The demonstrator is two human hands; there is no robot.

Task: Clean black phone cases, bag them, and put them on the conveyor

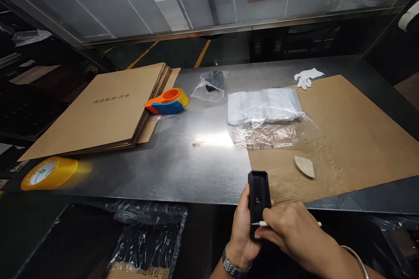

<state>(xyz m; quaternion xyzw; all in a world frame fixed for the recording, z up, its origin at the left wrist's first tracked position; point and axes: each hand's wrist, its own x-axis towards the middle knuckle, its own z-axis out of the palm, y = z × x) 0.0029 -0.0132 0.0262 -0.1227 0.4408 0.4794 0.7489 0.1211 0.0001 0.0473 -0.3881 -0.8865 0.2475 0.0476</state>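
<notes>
A black rectangular part with a recessed face and a small round hole is upright at the table's front edge. My left hand is wrapped round its left side and lower end. My right hand pinches a thin white tool with a fine tip, which lies across the lower part of the black piece. A tan wedge-shaped pad rests on the flat cardboard sheet, beyond my right hand.
Stacked flat cardboard, an orange and blue tape dispenser and a yellow tape roll are on the left. Farther back lie a clear bag with black contents, plastic bags and a white glove. A panel hangs above.
</notes>
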